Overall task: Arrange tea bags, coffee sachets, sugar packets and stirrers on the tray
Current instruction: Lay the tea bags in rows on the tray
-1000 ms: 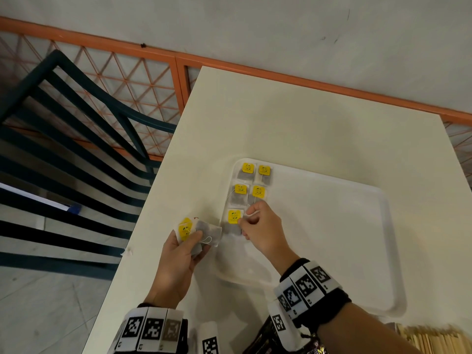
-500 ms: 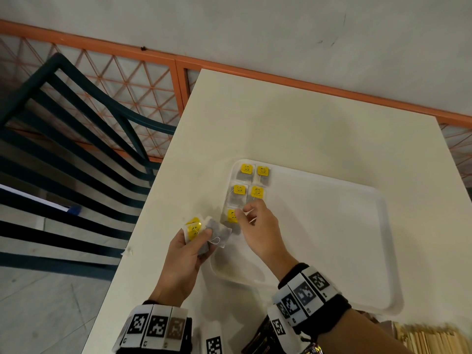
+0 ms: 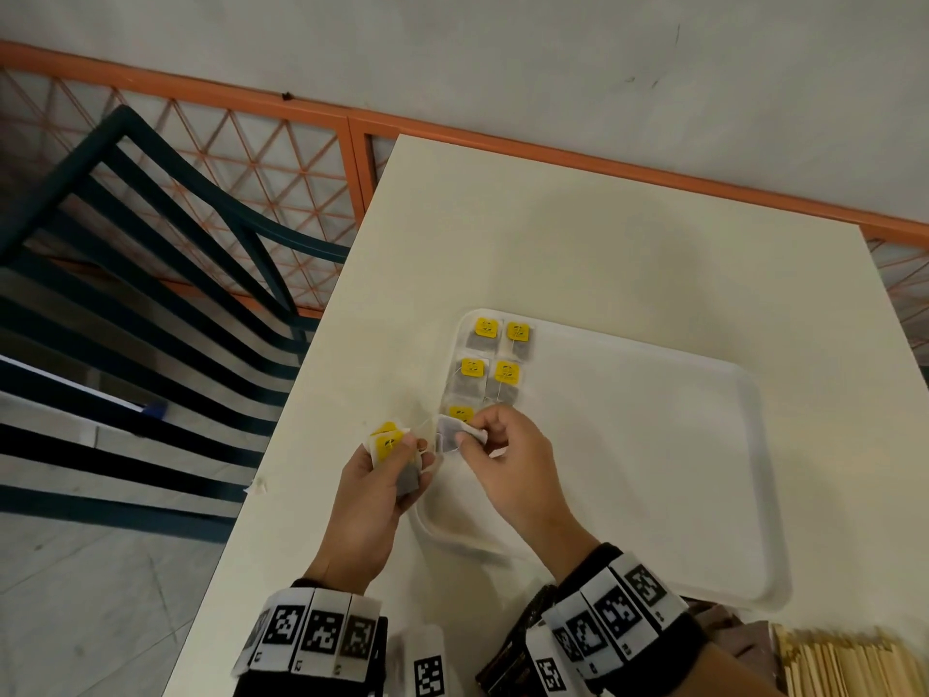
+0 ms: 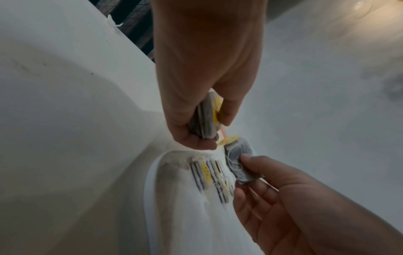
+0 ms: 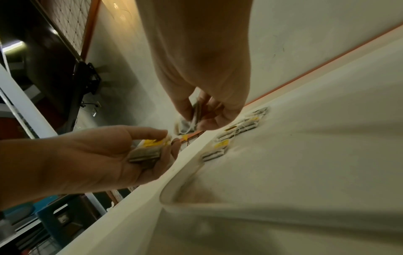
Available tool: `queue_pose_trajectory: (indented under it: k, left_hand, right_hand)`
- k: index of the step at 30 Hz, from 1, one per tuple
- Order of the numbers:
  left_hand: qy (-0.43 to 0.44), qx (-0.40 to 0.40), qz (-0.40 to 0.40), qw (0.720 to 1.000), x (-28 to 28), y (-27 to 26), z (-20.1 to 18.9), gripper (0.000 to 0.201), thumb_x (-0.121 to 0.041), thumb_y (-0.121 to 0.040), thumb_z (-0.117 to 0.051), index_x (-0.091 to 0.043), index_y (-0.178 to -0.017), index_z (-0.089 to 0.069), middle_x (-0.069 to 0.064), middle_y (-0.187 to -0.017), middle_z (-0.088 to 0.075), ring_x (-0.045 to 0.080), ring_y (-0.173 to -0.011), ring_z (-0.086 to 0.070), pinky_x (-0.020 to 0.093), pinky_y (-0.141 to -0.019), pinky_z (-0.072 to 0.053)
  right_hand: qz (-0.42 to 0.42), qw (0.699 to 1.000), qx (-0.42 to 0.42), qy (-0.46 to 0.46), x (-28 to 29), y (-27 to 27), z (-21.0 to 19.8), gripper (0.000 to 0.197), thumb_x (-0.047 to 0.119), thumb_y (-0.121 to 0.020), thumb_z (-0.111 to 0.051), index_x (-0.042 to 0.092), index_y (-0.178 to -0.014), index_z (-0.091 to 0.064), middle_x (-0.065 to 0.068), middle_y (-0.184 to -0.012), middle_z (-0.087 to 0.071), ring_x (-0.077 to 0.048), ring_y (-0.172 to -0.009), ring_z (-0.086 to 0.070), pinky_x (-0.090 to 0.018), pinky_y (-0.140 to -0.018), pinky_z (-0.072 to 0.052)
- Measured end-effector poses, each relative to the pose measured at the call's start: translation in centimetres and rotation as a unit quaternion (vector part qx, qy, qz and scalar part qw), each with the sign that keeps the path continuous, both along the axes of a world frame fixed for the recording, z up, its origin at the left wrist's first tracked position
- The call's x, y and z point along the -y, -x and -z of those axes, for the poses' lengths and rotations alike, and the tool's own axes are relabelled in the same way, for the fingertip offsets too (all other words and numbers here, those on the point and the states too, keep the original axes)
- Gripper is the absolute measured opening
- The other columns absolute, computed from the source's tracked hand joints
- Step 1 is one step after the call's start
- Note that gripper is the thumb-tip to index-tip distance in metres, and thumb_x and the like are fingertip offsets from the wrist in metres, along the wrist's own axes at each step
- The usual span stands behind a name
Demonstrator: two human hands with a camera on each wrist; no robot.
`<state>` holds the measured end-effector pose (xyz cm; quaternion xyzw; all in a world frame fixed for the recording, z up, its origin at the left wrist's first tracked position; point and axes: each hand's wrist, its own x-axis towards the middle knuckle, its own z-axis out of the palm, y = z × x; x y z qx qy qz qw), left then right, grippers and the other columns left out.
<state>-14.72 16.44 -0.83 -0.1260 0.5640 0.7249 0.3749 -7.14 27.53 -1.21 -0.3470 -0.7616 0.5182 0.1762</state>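
Observation:
A white tray lies on the cream table. Several tea bags with yellow tags sit in two columns in its far left corner. My left hand hovers just left of the tray and grips a small stack of tea bags, seen edge-on in the left wrist view. My right hand pinches one grey tea bag beside that stack, over the tray's left rim. Its string hangs loose. The right wrist view shows the pinched tea bag above the rows.
Wooden stirrers and brown sachets lie at the table's near right, behind the tray. A dark slatted chair stands left of the table. An orange mesh railing runs along the far edge by a white wall.
My right hand left the tea bag it had set in the tray, moved left to the stack, and now pinches a fresh tea bag. The left hand rose slightly.

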Motion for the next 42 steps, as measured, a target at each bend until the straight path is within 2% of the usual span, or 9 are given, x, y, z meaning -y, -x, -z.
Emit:
queue_pose_trajectory:
  k: [8, 13, 16, 19, 22, 27, 32, 36, 42]
  left_hand:
    - [0.013, 0.021, -0.057, 0.998, 0.4, 0.8, 0.2, 0.007, -0.016, -0.095, -0.048, -0.014, -0.095, -0.055, 0.007, -0.092, -0.064, 0.020, -0.084, -0.063, 0.036, -0.079, -0.052]
    - [0.003, 0.019, -0.051, 0.999, 0.5, 1.0, 0.0, 0.008, -0.016, -0.096, -0.047, -0.015, -0.092, -0.054, 0.007, -0.087, -0.063, 0.020, -0.081, -0.063, 0.035, -0.077, -0.052]
    - [-0.033, 0.011, -0.004, 0.999, 0.0, 0.4, -0.6, 0.008, -0.016, -0.094, -0.051, -0.014, -0.089, -0.057, 0.005, -0.079, -0.067, 0.017, -0.074, -0.067, 0.034, -0.074, -0.056]
    - [-0.055, -0.016, 0.043, 0.997, -0.2, -0.1, -0.7, 0.014, -0.018, -0.090, -0.054, -0.009, -0.100, -0.060, 0.003, -0.082, -0.072, 0.011, -0.071, -0.070, 0.025, -0.067, -0.058]
    - [-0.045, -0.027, 0.048, 0.997, 0.1, 0.0, -0.5, 0.019, -0.011, -0.089, -0.056, -0.009, -0.107, -0.059, 0.004, -0.086, -0.072, 0.014, -0.073, -0.070, 0.022, -0.062, -0.056]
    - [-0.025, -0.024, 0.042, 0.999, 0.3, 0.0, -0.1, 0.016, -0.005, -0.090, -0.053, -0.012, -0.101, -0.060, 0.006, -0.091, -0.068, 0.011, -0.073, -0.069, 0.024, -0.063, -0.055]
    - [-0.028, -0.032, 0.064, 0.997, 0.1, -0.4, 0.1, 0.015, -0.005, -0.090, -0.053, -0.015, -0.096, -0.062, -0.004, -0.078, -0.073, 0.009, -0.072, -0.070, 0.021, -0.059, -0.054]
    - [-0.033, -0.007, 0.050, 0.998, 0.1, -0.3, 0.4, 0.013, -0.005, -0.090, -0.051, -0.015, -0.094, -0.060, 0.000, -0.078, -0.069, 0.010, -0.071, -0.067, 0.024, -0.063, -0.055]
    - [-0.092, 0.058, -0.005, 0.994, 0.3, 0.4, 0.2, 0.015, 0.000, -0.090, -0.041, -0.007, -0.089, -0.055, 0.006, -0.070, -0.065, 0.021, -0.076, -0.064, 0.045, -0.092, -0.049]
  right_hand:
    - [0.055, 0.995, -0.074, 0.025, -0.1, -0.8, -0.8, 0.027, 0.008, -0.085, -0.062, 0.024, -0.072, -0.045, 0.002, -0.070, -0.054, -0.028, -0.067, -0.056, -0.019, -0.056, -0.044]
    - [0.031, 0.995, -0.093, -0.011, 0.0, -1.0, -1.1, 0.021, 0.006, -0.081, -0.066, 0.022, -0.077, -0.052, 0.000, -0.081, -0.062, -0.013, -0.078, -0.058, -0.013, -0.066, -0.047]
    - [-0.017, 0.994, -0.102, -0.024, 0.6, -0.9, -0.8, 0.010, 0.010, -0.076, -0.065, 0.016, -0.082, -0.059, 0.002, -0.086, -0.061, -0.009, -0.085, -0.060, -0.022, -0.077, -0.053]
    - [-0.097, 0.989, -0.096, -0.058, 1.1, -0.9, -0.7, 0.011, 0.014, -0.075, -0.067, 0.010, -0.084, -0.064, 0.001, -0.087, -0.060, -0.010, -0.083, -0.060, -0.029, -0.080, -0.053]
    - [-0.137, 0.985, -0.086, -0.057, 1.4, -1.3, -1.0, 0.021, 0.030, -0.077, -0.066, 0.011, -0.086, -0.069, 0.002, -0.093, -0.063, -0.006, -0.090, -0.060, -0.020, -0.084, -0.049]
    - [-0.037, 0.993, -0.043, 0.103, 0.8, -1.4, -0.7, 0.008, 0.012, -0.084, -0.064, 0.014, -0.091, -0.064, 0.001, -0.091, -0.069, -0.007, -0.082, -0.065, -0.017, -0.074, -0.052]
    - [-0.044, 0.956, 0.028, 0.289, 0.1, -1.2, -0.9, 0.012, 0.008, -0.089, -0.058, 0.016, -0.095, -0.065, -0.005, -0.086, -0.067, -0.014, -0.072, -0.063, -0.020, -0.062, -0.053]
    - [0.006, 0.955, 0.038, 0.294, -0.8, -1.2, -0.9, 0.008, 0.008, -0.088, -0.059, 0.013, -0.090, -0.064, -0.004, -0.078, -0.065, -0.012, -0.065, -0.061, -0.018, -0.057, -0.052]
    - [0.120, 0.963, 0.088, 0.223, -3.0, -0.9, 0.6, 0.009, 0.009, -0.088, -0.058, 0.008, -0.093, -0.065, -0.005, -0.074, -0.065, -0.014, -0.062, -0.062, -0.017, -0.049, -0.045]
